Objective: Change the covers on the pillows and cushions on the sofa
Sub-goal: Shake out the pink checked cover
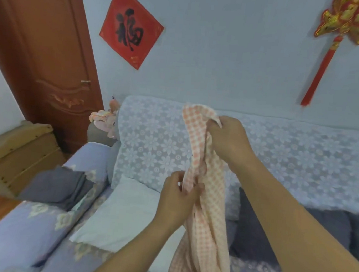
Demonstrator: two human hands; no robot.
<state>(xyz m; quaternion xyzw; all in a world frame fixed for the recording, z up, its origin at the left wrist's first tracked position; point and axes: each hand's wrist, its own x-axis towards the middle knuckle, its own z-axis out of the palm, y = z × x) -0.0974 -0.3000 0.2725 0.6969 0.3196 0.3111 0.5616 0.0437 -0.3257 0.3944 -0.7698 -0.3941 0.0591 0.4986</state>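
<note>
Holding the pink checked cover (206, 203) up in front of the sofa (303, 151), the person has it hanging almost straight down, long axis vertical, bunched into a loose rope of cloth. Right hand (230, 140) is on top, fingers curled round the upper end of the fabric, just in front of the lace-draped sofa back. Left hand (177, 197) sits lower and nearer the camera, pinching a fold at the cover's left edge between thumb and fingertips. So both hands have cloth in them, one above the other, and the rest of the cover trails down out of the bottom of the view.

Now the key relation: the bare white pillow (121, 215) lies on the seat below and to the left of the cover, tilted against the backrest, and the left hand is the nearer one to it. My read is that the mouth of the cover has yet to be found and spread; whether it is at the top or the bottom I cannot tell, the cloth is too bunched.

Off on the left armrest rests a folded grey pile (59, 186), likely more covers. A dark grey cushion (253, 229) leans on the seat to the right, behind the right forearm.
</note>
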